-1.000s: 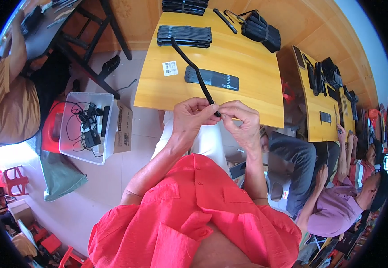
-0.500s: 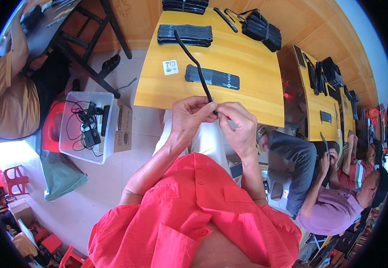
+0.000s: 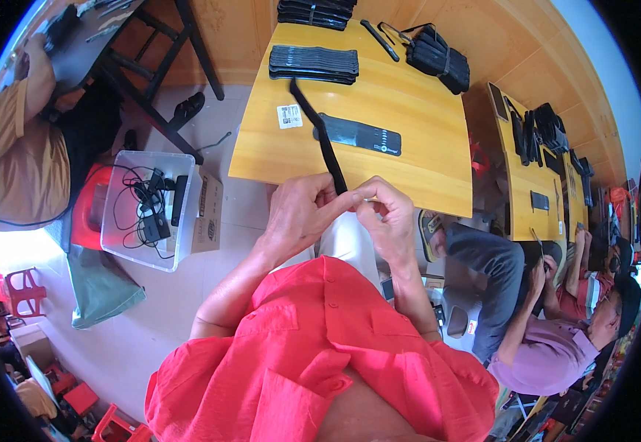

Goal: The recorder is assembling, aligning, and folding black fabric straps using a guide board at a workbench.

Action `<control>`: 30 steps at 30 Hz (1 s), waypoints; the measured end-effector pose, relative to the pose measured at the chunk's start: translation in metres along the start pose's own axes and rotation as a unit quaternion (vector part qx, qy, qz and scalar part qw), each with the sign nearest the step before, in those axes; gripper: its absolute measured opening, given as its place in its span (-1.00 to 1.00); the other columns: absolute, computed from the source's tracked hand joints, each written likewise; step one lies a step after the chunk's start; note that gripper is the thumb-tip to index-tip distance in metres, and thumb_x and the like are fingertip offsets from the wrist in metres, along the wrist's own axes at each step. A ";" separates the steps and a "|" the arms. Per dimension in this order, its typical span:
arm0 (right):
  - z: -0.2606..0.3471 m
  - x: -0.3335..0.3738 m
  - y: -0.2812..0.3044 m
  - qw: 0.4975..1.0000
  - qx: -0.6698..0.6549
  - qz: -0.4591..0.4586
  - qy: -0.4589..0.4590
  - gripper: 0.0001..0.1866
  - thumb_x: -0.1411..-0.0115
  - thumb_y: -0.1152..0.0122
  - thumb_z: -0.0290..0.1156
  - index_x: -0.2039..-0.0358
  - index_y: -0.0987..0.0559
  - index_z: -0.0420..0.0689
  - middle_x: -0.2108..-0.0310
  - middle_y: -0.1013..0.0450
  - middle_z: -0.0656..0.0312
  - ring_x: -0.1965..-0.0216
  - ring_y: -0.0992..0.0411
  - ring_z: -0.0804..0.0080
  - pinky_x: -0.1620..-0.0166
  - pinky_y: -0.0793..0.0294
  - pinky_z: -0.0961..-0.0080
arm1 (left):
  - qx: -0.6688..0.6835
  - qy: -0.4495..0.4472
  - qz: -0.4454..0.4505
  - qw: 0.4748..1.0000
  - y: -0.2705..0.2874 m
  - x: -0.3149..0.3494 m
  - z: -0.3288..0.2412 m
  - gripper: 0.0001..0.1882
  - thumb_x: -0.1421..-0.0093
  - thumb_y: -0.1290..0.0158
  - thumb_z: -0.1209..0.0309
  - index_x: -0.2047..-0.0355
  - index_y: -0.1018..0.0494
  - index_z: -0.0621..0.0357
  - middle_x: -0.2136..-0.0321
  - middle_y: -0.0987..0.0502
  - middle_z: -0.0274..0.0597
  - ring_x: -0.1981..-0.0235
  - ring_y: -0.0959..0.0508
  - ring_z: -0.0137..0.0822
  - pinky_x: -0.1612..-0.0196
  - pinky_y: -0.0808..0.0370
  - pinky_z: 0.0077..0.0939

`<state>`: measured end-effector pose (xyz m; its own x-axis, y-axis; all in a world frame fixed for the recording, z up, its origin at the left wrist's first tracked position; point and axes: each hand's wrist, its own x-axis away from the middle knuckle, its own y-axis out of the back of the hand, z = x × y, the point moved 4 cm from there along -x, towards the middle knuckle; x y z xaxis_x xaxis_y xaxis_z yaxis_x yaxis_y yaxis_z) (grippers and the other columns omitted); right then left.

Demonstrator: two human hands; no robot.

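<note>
Both my hands meet just off the near edge of the yellow wooden table (image 3: 423, 173), at the near end of a long, narrow black strap (image 3: 325, 144). My left hand (image 3: 298, 214) is closed, pinching the strap between thumb and fingers. Beside it, my right hand (image 3: 388, 221) is closed too, its fingertips at the same end. The strap slants up and away, its far part bent to the left above the table. Beneath it lies a flat black sleeve (image 3: 357, 135) with white printing, partly covered. My fingers hide the strap's near tip.
A stack of flat black sleeves (image 3: 313, 65) and a white label (image 3: 288, 116) lie farther back, with a tied black bundle (image 3: 438, 60) at the far right. On the floor left stands a clear bin (image 3: 125, 243) of cables. Co-workers sit on both sides.
The strap has turned in my fingers and now shows a broader face. Its far end sits lower in the picture, and my hands are slightly lower. The table has shifted a little with the view.
</note>
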<state>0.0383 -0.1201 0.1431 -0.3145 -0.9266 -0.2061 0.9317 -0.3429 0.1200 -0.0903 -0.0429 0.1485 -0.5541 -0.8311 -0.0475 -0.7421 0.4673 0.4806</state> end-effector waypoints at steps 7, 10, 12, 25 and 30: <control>-0.002 0.006 -0.015 0.996 -0.074 0.038 -0.044 -0.95 0.00 -0.03 -0.67 0.52 -0.47 -0.30 0.53 -0.41 0.24 0.47 -0.44 0.59 0.39 -0.42 0.68 | -0.004 -0.022 0.124 0.992 0.007 0.009 -0.002 -0.61 -0.18 0.02 0.17 0.56 -0.44 0.31 0.68 -0.41 0.02 0.60 -0.42 -0.02 0.52 -0.31 -0.27; -0.001 0.004 -0.015 0.996 -0.065 0.053 -0.042 -0.95 0.01 -0.03 -0.68 0.54 -0.46 -0.30 0.55 -0.40 0.25 0.48 -0.43 0.60 0.40 -0.42 0.68 | 0.003 -0.047 0.147 0.988 0.005 0.009 0.001 -0.63 -0.21 0.06 0.19 0.51 -0.44 0.31 0.62 -0.43 0.05 0.53 -0.44 0.03 0.47 -0.32 -0.24; 0.000 0.001 -0.013 0.996 -0.057 0.060 -0.037 -0.95 0.01 -0.03 -0.68 0.54 -0.46 -0.29 0.56 -0.40 0.25 0.48 -0.42 0.61 0.41 -0.42 0.68 | 0.012 -0.053 0.154 0.987 0.003 0.008 0.004 -0.63 -0.21 0.07 0.20 0.49 -0.44 0.31 0.60 -0.44 0.06 0.51 -0.45 0.03 0.45 -0.32 -0.23; 0.001 0.002 -0.010 1.000 0.027 -0.014 -0.007 -0.96 -0.01 -0.10 -0.65 0.53 -0.42 -0.30 0.56 -0.38 0.22 0.54 -0.38 0.61 0.46 -0.38 0.66 | -0.054 -0.071 0.080 0.993 0.001 0.006 -0.008 -0.72 -0.18 0.03 0.31 0.50 -0.44 0.31 0.67 -0.45 -0.05 0.61 -0.49 -0.20 0.49 -0.36 -0.34; 0.000 0.001 -0.008 1.000 0.014 -0.023 0.005 -0.95 0.00 -0.08 -0.67 0.54 -0.41 -0.30 0.57 -0.37 0.22 0.54 -0.38 0.62 0.46 -0.38 0.67 | 0.018 -0.081 0.098 0.992 0.000 0.005 -0.010 -0.77 -0.17 0.03 0.39 0.52 -0.42 0.32 0.67 -0.43 -0.02 0.63 -0.47 -0.21 0.51 -0.34 -0.39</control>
<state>0.0307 -0.1184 0.1417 -0.3543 -0.9083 -0.2225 0.9108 -0.3891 0.1381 -0.0897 -0.0503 0.1571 -0.7407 -0.6646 -0.0980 -0.6252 0.6285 0.4628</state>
